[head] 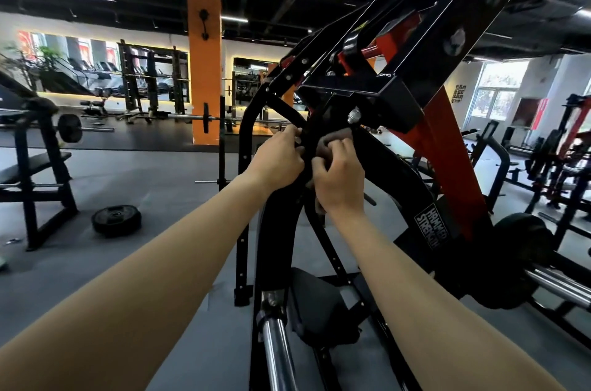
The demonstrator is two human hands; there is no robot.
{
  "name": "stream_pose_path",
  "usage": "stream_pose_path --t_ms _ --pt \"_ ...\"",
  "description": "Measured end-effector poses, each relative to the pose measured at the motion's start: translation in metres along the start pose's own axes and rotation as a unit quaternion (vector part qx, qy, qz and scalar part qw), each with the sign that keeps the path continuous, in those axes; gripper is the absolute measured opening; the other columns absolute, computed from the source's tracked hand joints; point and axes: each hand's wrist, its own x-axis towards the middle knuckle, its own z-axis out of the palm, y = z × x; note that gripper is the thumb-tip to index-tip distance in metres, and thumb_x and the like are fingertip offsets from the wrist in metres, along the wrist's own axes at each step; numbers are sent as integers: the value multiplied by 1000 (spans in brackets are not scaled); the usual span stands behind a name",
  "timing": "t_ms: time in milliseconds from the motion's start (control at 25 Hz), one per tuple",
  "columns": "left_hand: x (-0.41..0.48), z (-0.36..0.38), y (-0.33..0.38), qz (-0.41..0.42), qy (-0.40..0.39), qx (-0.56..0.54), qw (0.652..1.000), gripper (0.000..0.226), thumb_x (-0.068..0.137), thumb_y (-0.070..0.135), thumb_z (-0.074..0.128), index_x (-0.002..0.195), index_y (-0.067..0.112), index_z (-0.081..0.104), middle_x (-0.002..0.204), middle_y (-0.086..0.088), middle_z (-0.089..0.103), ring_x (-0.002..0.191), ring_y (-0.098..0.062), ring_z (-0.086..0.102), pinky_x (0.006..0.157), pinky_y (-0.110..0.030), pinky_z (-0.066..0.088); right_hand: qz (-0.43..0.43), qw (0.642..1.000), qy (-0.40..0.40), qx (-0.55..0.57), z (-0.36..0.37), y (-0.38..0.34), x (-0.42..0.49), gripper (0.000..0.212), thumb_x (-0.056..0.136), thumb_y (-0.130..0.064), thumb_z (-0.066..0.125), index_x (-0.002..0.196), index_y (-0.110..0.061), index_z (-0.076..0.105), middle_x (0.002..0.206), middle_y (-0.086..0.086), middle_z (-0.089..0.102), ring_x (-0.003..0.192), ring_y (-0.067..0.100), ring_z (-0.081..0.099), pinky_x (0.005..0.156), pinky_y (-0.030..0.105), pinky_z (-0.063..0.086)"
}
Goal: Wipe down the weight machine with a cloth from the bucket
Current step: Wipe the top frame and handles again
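On the weight machine (399,173), both hands (278,160) clutch a cloth (332,139)

Grey gym floor (153,173), weight plate (116,219), benches (35,167)

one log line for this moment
step: wiping frame | both hands on black upright | right hand gripping cloth | bucket: unseen

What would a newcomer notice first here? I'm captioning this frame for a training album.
Two bare arms reach to the centre, where the left hand and right hand press a dark cloth on the black weight machine. An orange pillar stands behind; a weight plate lies on the floor, left.
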Motion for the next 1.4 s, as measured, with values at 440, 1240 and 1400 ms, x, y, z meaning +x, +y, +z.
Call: stream_pose_path --t_ms 440,1240,1400 --pt "7 -15 11 -6 -71 36 997 43 96 12 58 135 14 39 91 0 60 77 -20 59 57 -28 41 -76 990 74 -88 -1 3 3 20 95 -2 55 113 0 65 121 14 61 119 36 55 104 48 49" --pt "6 -5 19 -34 -74 67 994 45 93 7 57 132 13 33 119 -24 52 92 -39 58 71 -40 45 -38 989 83 -116 -5 -2 7 42 100 -7 50 142 -7 58 137 13 64 128 29 61 99 44 57" --pt "0 1 20 -11 -56 72 996 51 96 12 55 141 11 31 120 -26 48 102 -46 57 81 -46 47 -100 985 29 -136 -7 -18 20 41 99 -9 61 139 -12 62 132 9 68 120 29 66 91 41 60"
